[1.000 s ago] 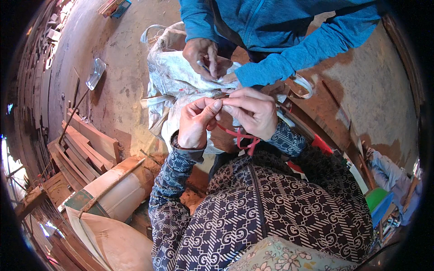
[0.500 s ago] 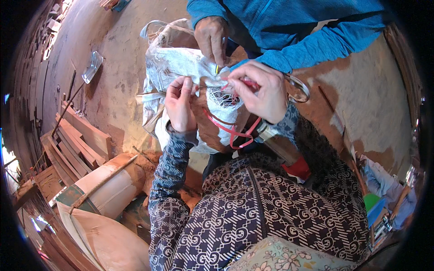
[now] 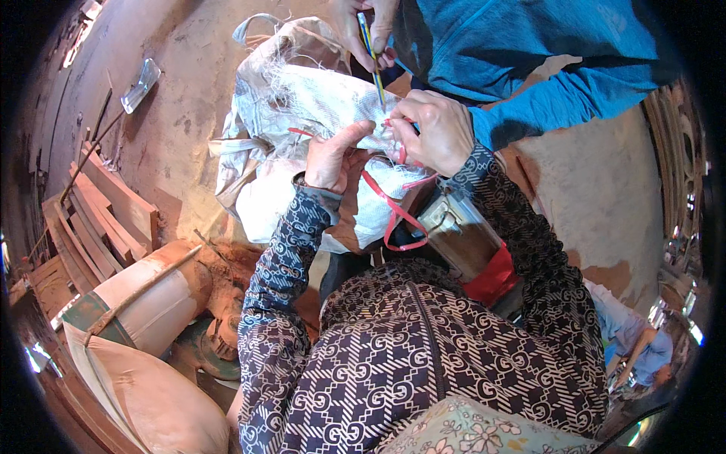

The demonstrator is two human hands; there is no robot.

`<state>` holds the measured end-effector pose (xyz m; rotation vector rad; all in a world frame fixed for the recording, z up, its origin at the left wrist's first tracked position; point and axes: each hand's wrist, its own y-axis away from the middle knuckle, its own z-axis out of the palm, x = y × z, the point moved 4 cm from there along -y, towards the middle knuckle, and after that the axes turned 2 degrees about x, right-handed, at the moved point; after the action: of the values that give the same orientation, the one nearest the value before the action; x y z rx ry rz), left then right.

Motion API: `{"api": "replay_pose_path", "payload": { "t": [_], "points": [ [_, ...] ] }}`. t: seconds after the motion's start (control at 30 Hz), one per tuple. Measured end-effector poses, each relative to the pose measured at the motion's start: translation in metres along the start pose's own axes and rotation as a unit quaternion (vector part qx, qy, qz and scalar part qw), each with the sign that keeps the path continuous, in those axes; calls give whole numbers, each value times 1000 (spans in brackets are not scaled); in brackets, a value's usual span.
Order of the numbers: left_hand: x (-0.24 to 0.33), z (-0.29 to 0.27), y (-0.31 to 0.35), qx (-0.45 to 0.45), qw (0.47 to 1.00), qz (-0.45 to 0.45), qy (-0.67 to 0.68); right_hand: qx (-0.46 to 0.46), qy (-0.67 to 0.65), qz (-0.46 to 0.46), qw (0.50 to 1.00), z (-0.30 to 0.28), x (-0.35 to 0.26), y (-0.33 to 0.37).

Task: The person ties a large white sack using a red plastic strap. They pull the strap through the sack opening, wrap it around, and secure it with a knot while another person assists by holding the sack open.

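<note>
A white woven sack with frayed threads stands before me, bunched at its mouth. My left hand is closed at the sack's near side, thumb raised. A red plastic strap hangs in a loop below that hand, and a short red end shows on its left. My right hand pinches red strap against the sack, fingertips close together. Across from me, a co-worker's hand holds a thin blue-and-yellow striped stick, like a pencil, with its tip down at the sack by my right fingers.
A see-through box and red cloth-like material are beside my lap. Wooden boards lie at left, near a large whitish bundle with a stick across it. Another person appears far right.
The co-worker's hand has moved up, and the striped stick now shows at full length. My left hand has turned and moved right, closer to my right hand. The sack's side is now smoother.
</note>
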<state>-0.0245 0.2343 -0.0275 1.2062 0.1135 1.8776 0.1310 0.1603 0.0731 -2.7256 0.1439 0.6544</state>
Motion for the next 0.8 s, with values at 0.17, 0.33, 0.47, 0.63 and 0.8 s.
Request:
{"api": "replay_pose_path", "payload": {
  "t": [0.17, 0.33, 0.47, 0.63, 0.8],
  "points": [
    [-12, 0, 0, -20, 999, -23, 20, -30, 13, -17, 999, 4, -1, -4],
    [-17, 4, 6, -11, 998, -24, 50, -74, -11, 2, 997, -1, -4, -3],
    [-20, 5, 5, -9, 998, -29, 55, -90, 5, -17, 996, -4, -5, -3],
    [-24, 8, 4, -7, 998, -19, 57, -95, 60, -47, 993, -6, -13, 0],
    [-17, 16, 10, -19, 998, 17, 60, -116, 52, -54, 990, -6, -12, 0]
  ]
}}
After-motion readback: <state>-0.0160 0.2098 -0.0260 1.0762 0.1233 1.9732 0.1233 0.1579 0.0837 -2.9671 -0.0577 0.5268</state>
